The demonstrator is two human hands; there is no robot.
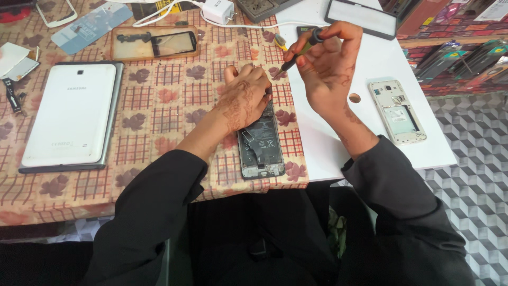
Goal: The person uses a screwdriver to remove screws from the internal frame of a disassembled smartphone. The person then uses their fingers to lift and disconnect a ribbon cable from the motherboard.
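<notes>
Right now, line by line:

Opened phone (260, 148): lies face down with its back cover off, battery and dark inner parts showing, on the patterned cloth (159, 106) near the front edge of the table (328, 153).
Left hand (244, 98): rests flat on the upper part of the opened phone, fingers (233, 71) bent over its top end and pressing it down.
Right hand (328, 63): raised just above the phone's top end, fingers closed round a small screwdriver.
Screwdriver (297, 53): black and yellow, slanted, its tip pointing down towards the phone's top corner beside the left hand; whether the tip touches cannot be told.
White phone frame (398, 112): lies on the bare white table to the right, back side up, well apart from both hands.
Dark screen panel (361, 17): lies at the far edge of the white table, beyond the right hand.
White tablet (69, 114): lies back side up on the cloth, far left of the left hand.
Clear phone case (153, 42): lies on the cloth beyond the left hand, with a black part inside it.
White charger (218, 10): sits at the far edge, its cable trailing across the cloth.
</notes>
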